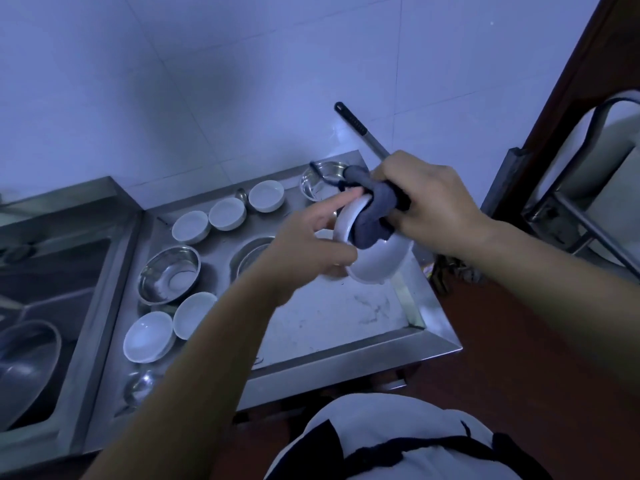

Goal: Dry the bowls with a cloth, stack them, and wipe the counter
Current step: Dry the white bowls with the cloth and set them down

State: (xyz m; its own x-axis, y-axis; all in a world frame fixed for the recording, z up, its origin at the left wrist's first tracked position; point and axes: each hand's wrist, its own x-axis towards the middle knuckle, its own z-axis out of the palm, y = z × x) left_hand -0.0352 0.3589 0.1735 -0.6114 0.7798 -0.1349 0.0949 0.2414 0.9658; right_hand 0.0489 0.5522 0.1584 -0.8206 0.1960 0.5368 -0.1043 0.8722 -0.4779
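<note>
Head view shows the left hand (313, 249) holding a white bowl (375, 251) tilted on edge above the steel counter (332, 317), thumb under it and a finger stretched along its rim. The right hand (427, 209) is clenched round a bunched grey cloth (372, 216), pressing it over the bowl's rim.

To dry it well, I'd say turn the bowl steadily with the left hand while the cloth rides the rim, then push the cloth down into the hollow and finish on the underside.

Left of the held bowl, five more white bowls sit open side up on the counter, three in a row toward the wall (207, 81) and two nearer the person, with a steel bowl (169, 273) between the groups. Another steel bowl (317, 183) stands behind it by the tiled wall. Further left lies a sink (45, 306); nothing looks stacked yet.
</note>
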